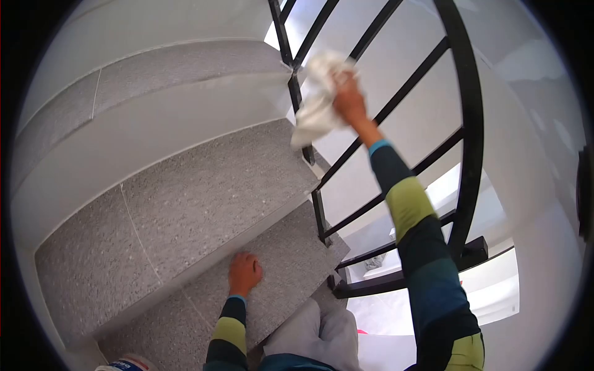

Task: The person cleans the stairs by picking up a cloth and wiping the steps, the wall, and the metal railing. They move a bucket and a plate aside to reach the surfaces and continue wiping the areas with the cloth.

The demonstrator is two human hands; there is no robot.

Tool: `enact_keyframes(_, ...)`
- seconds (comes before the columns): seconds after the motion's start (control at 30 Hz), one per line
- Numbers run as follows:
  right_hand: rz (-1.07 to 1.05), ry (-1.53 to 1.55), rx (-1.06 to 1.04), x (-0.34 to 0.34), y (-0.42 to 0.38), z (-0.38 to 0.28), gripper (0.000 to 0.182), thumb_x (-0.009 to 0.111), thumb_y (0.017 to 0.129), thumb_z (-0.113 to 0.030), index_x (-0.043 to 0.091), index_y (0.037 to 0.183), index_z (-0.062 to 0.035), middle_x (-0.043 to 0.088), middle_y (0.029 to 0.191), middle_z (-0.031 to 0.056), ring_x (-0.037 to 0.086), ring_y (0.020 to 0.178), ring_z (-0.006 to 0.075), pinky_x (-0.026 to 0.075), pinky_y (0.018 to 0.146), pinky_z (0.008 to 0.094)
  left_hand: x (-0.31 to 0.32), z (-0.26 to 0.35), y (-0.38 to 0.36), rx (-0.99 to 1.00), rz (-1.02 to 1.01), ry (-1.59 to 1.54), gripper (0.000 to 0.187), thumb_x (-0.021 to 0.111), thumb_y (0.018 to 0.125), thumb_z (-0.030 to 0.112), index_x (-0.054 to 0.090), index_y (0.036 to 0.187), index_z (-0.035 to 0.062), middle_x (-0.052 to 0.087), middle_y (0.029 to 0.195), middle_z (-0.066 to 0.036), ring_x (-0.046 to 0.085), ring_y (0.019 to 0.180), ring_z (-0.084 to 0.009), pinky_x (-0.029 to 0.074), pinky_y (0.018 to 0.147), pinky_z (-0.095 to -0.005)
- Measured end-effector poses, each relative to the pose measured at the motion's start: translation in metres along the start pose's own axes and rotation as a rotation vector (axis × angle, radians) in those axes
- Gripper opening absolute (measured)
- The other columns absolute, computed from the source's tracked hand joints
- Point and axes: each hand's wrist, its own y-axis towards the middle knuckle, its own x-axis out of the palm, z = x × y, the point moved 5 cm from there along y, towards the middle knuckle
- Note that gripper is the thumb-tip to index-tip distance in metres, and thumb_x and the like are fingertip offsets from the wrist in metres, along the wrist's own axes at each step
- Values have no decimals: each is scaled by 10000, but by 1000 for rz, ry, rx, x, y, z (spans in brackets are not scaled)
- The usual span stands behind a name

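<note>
My right hand [350,102] is closed on a crumpled white cloth [314,121], reaching up and forward to the black metal railing [405,93]. The cloth hangs from my fingers and overlaps a thin upright post in this view; both cloth and hand are slightly blurred. Down on a grey speckled stair tread [284,263], my left hand [245,272] rests with its fingers curled into a fist. Nothing shows in that fist.
Further speckled steps [204,191] climb to the left with pale risers between them. A white tub [127,363] stands at the bottom left, cut off by the view. Beyond the railing bars, a lower level [383,309] shows through the stairwell. My knees are close to the steps.
</note>
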Motion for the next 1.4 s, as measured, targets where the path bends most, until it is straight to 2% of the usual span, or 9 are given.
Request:
enact_keyframes(0.07,-382,168,-55,-12,-28,-35,384,485,750,-4,544,1115,-109,437,1141,149,497,1016,334,506,768,413,-5,-1,3,-21,10,-2,91,549,720,126,570,763,49,537,813,-129,507,812,-305,420,754,-416)
enact_keyframes(0.33,-258,42,-259,-69,40,3,336,561,705,1,638,989,-160,499,988,69,525,921,245,491,751,362,1,-3,8,-11,-11,61,106,548,709,124,589,752,35,540,809,-128,506,813,-303,415,747,-412)
enact_keyframes(0.6,402,-491,-143,-255,173,58,377,621,673,-100,625,1041,-180,542,1084,82,523,924,288,496,701,403,0,3,4,26,-2,52,119,563,699,125,594,766,32,536,782,-128,500,817,-298,418,746,-412)
enact_keyframes(0.63,588,-583,-256,-291,179,36,384,545,712,-71,574,1094,-45,518,1089,179,490,959,362,424,823,430,0,1,4,18,-10,35,117,566,697,128,588,763,33,539,790,-128,500,820,-300,418,744,-416)
enact_keyframes(0.7,706,-720,-298,-310,197,45,368,536,723,-145,577,1076,-49,510,1124,168,462,1016,353,388,865,444,0,0,3,20,-24,25,116,569,696,130,582,759,34,541,798,-128,501,823,-302,418,743,-420)
enact_keyframes(0.9,229,-431,-65,-255,175,105,445,594,691,-206,563,1117,-80,488,1189,135,441,1051,345,360,897,452,2,-3,0,-12,27,15,112,551,712,133,564,753,29,544,809,-139,504,828,-318,414,735,-425)
enact_keyframes(0.97,62,-375,84,-262,146,98,479,598,714,-253,546,1171,-119,424,1287,148,387,1168,350,303,997,443,5,-7,-3,45,67,10,108,548,712,133,559,750,32,534,792,-140,504,801,-323,411,728,-431)
enact_keyframes(1.03,255,-583,-74,-272,99,96,452,636,660,-130,595,1107,-176,528,1099,90,502,924,307,472,736,405,7,-9,-6,29,15,1,103,549,707,127,557,746,32,531,789,-141,504,792,-324,412,725,-432)
enact_keyframes(1.4,-221,-326,2,-345,-342,42,348,639,590,-131,668,938,-130,547,1120,57,483,1030,332,403,836,471,8,-3,1,60,29,69,71,530,721,88,552,731,21,523,770,-138,501,783,-314,415,700,-426)
